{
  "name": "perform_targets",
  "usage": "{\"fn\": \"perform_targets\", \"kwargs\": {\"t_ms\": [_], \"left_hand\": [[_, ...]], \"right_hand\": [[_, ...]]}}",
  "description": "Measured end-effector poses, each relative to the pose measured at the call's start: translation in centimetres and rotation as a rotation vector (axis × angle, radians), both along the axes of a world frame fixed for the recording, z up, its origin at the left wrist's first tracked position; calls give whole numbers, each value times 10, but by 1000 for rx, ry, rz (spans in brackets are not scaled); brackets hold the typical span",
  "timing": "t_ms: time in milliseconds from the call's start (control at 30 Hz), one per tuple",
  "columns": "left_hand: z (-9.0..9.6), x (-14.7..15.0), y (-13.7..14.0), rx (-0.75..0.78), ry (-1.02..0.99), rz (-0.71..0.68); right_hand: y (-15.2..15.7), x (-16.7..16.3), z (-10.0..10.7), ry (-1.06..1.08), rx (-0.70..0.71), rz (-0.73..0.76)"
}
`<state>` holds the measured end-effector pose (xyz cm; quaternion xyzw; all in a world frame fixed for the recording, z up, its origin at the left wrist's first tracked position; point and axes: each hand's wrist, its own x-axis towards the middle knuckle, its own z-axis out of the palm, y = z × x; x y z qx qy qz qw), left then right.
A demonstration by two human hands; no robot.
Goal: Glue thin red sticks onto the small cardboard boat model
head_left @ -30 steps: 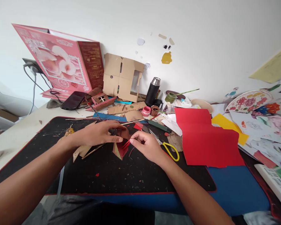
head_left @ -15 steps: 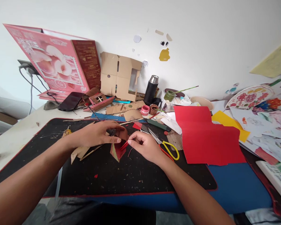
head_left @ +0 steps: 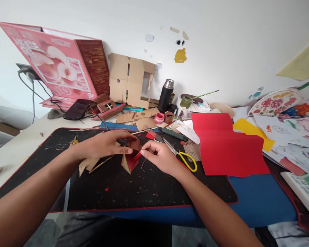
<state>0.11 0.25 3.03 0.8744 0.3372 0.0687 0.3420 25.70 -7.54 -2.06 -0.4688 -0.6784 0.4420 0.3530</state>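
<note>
My left hand (head_left: 103, 144) curves over a small boat-shaped cardboard model (head_left: 130, 162), with its thumb along the near side and its fingers behind. The model is brown and dark red inside, with a pointed end towards me. Pinched between the thumb and forefinger of my right hand (head_left: 158, 156) are thin red strips (head_left: 136, 156), which slant down into the model. Their far ends are hard to make out. Under my left hand lie cardboard scraps (head_left: 87, 164) and a thin stick. Scissors (head_left: 186, 161) with a yellow handle rest just right of my right hand.
A black mat (head_left: 144, 192) covers the table's front. Red card (head_left: 229, 147) lies at right. Behind are paint jars (head_left: 159, 118), a black flask (head_left: 166, 94), another model boat (head_left: 108, 108), a phone (head_left: 76, 109) and upright cardboard (head_left: 131, 80). A pink box (head_left: 64, 65) stands at left.
The whole view has shifted slightly upward. Both hands keep nearly the same hold, and the red strips stay inside the model with hardly any visible movement.
</note>
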Motion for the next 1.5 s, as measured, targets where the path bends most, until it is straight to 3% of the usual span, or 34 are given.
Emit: {"fn": "perform_targets", "kwargs": {"t_ms": [1500], "left_hand": [[2, -1, 1, 3, 18, -10]], "right_hand": [[0, 1, 4, -2, -2, 6]]}}
